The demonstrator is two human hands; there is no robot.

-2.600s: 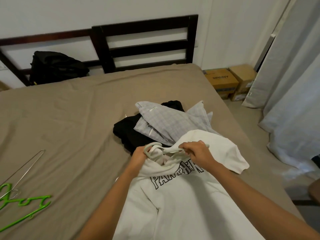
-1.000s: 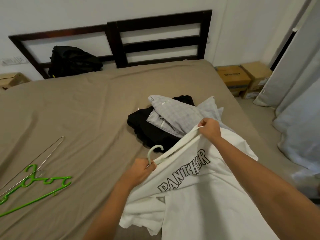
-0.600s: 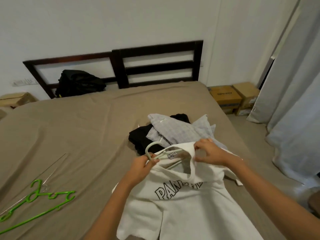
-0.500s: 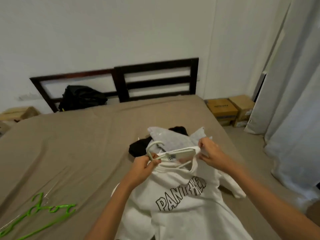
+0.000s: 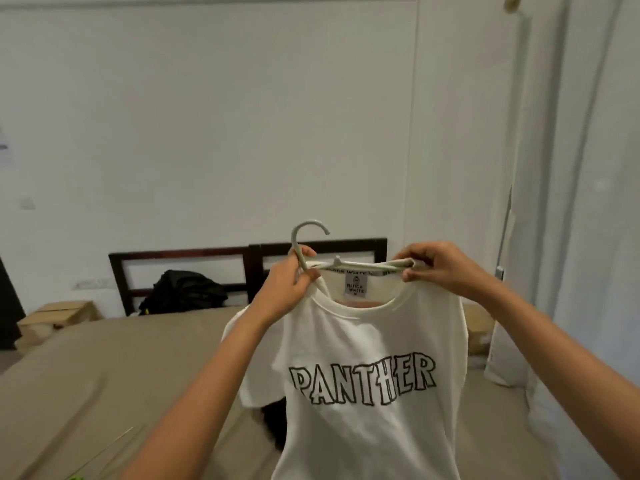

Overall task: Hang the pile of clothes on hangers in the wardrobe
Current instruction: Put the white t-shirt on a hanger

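- Step in hand, as I judged it: seating the shirt [image 5: 363, 375] on the hanger [image 5: 337, 261], both held up over the bed [image 5: 86, 368].
- Collar cloth sat bunched at the hanger's 3 o'clock end, so that shoulder looked unsettled.
- Next move called for spreading that shoulder along the arm, then carrying the hanger by its hook to the wardrobe (not in view).
- Left hand [image 5: 294, 285] had its fingers curled round the hanger's neck at 9 o'clock, just under the hook.
- Right hand [image 5: 440, 268] pinched collar and hanger arm together at 3 o'clock.
- Shirt hung toward 6 o'clock, print facing the camera; a dark piece of the pile [image 5: 273, 424] showed at its 7 o'clock.
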